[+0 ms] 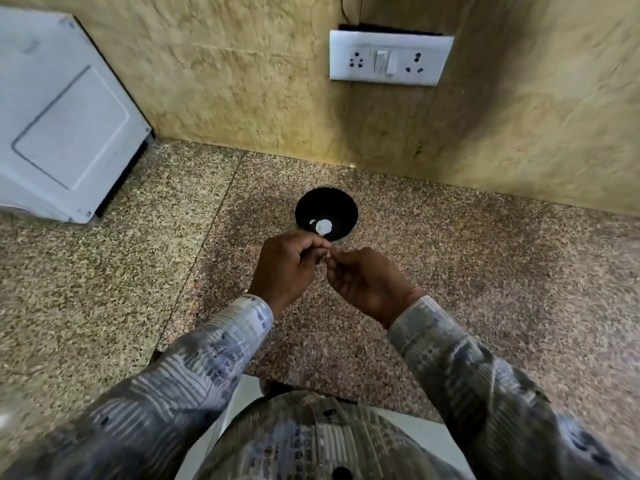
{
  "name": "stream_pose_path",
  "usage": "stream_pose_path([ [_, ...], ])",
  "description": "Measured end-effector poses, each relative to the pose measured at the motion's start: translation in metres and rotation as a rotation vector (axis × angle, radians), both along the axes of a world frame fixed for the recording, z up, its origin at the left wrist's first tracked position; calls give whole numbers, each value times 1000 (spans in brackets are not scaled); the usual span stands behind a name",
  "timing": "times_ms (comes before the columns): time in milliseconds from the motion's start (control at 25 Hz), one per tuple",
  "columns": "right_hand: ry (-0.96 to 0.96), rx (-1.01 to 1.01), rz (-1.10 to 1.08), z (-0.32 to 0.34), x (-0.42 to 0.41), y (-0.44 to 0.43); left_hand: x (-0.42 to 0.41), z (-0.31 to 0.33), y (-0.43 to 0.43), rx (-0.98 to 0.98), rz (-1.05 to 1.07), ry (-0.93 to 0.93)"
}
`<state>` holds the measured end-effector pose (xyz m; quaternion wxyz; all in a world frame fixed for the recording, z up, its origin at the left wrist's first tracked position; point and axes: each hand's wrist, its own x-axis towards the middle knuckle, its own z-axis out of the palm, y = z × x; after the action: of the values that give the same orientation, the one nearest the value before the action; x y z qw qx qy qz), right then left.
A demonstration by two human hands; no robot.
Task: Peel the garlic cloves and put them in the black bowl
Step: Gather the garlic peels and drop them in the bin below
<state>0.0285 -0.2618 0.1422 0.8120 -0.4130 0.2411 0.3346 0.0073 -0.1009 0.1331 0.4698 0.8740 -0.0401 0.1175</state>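
Centre frame, left hand (291, 268) and right hand (363, 282) pinch a barely visible garlic clove (324, 260) below the black bowl (311, 206). Judged light, slippery; grip its ends.

speckled granite counter (485, 289) | black bowl (341, 209) | white appliance (62, 126) far left
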Motion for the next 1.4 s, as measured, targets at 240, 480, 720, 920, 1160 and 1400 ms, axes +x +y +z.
stream_pose_path([
  [240, -1181, -698, 19, -9, -5, -17, 0, 43, -13, -1125, 273, 793],
  [480, -633, -231, 35, 23, -20, -12, -28, 39, -22, -892, 227, 346],
  [720, -303, -52, 187, 32, -24, -16, -41, 34, -18, -480, 122, 151],
  [920, -341, -147, 293, 28, -24, -18, -48, 30, -11, -551, 68, 228],
  [1160, -219, -115, 299, 18, -26, -9, -53, 18, -5, -706, 109, 305],
  [1400, -274, -375, 294, -22, -26, 19, -50, -20, 19, -744, 192, 506],
])
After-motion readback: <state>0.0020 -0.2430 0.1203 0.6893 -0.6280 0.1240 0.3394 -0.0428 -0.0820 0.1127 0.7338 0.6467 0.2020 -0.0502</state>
